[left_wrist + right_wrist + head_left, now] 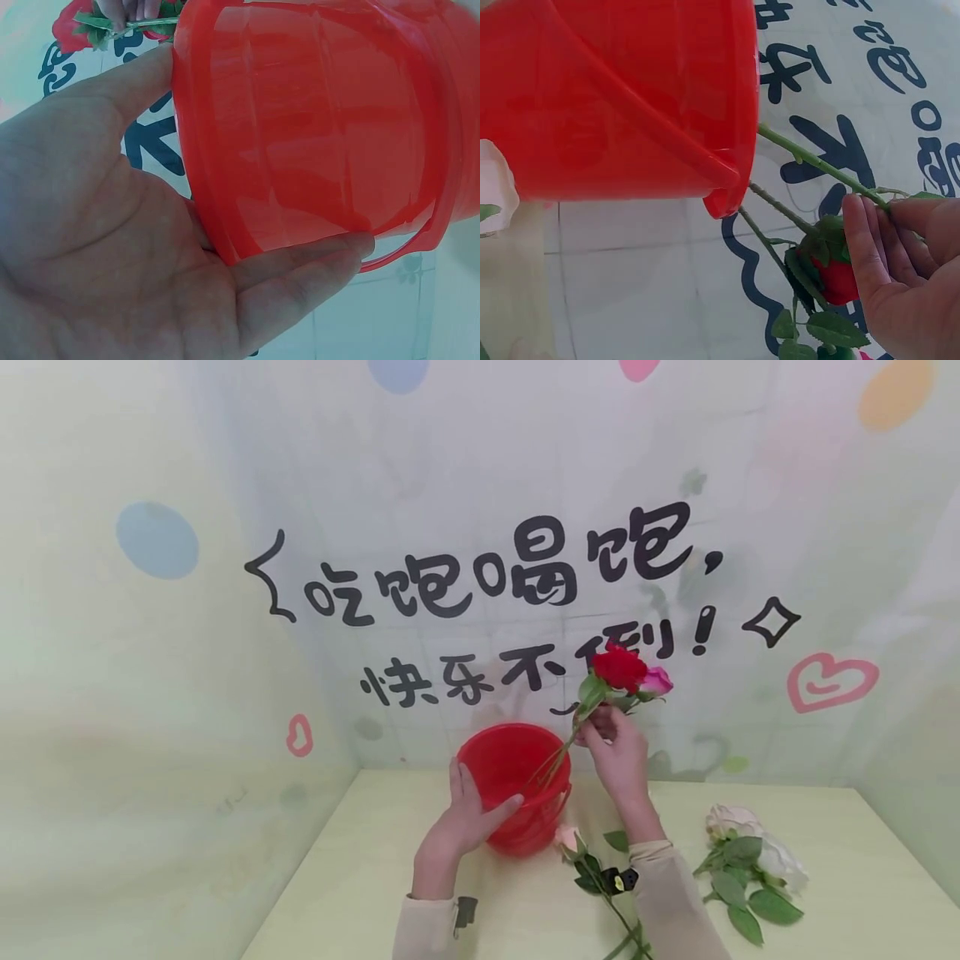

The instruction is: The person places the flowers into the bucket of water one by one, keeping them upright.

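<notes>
A red plastic bucket [517, 827] stands on the table, its opening facing up toward me. My left hand [463, 818] holds its left side, the thumb at the near rim and the fingers along the outer wall [315, 135]. At the bucket's right rim, my right hand [617, 745] pinches a green rose stem [821, 163] between thumb and fingers. A red rose [619, 667] and a purple-pink rose [657, 682] show above that hand. Several stems slant down over the rim, their lower ends inside the bucket. Another red bloom [836, 279] is partly hidden behind my right fingers.
A pale pink rose [568, 838] with a long stem lies on the table [337, 877] right of the bucket, partly under my right forearm. Farther right lie whitish roses [780, 860] with green leaves. A printed wall sheet [450, 460] rises behind the table.
</notes>
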A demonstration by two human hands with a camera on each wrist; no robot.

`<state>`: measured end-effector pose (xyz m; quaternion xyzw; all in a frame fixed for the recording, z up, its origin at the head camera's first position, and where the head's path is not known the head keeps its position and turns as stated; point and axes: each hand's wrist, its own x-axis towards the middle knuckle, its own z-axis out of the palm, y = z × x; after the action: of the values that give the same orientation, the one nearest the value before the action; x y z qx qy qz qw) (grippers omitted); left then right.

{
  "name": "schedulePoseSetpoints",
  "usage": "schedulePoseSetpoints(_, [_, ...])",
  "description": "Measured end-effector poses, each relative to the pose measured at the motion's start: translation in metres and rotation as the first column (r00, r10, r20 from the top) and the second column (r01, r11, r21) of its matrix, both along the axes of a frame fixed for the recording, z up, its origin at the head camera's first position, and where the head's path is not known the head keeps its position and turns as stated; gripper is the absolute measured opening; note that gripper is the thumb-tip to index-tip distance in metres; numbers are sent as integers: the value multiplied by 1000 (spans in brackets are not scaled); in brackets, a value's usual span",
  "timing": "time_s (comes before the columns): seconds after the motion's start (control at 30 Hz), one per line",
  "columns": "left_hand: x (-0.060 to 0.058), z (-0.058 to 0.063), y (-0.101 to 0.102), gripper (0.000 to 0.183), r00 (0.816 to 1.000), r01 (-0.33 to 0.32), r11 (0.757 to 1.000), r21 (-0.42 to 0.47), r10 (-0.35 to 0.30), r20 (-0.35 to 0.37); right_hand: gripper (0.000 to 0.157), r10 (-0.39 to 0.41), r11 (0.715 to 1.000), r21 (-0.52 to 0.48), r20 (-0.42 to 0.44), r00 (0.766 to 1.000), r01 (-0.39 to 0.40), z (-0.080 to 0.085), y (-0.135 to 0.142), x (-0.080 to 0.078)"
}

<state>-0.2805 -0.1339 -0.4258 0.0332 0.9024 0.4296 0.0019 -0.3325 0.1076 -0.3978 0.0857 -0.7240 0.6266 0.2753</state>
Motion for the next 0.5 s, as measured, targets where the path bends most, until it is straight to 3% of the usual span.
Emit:
schedulePoseSetpoints(0.2, [-1,-2,0,127,1000,0,1000,1,0,7,18,-5,999,46,45,999,3,-9,-2,-1])
schedulePoseSetpoints(0.5, [-15,-15,-3,130,999,-20,1000,5,20,36,20,23,999,44,60,998,-25,-18,-3,-2])
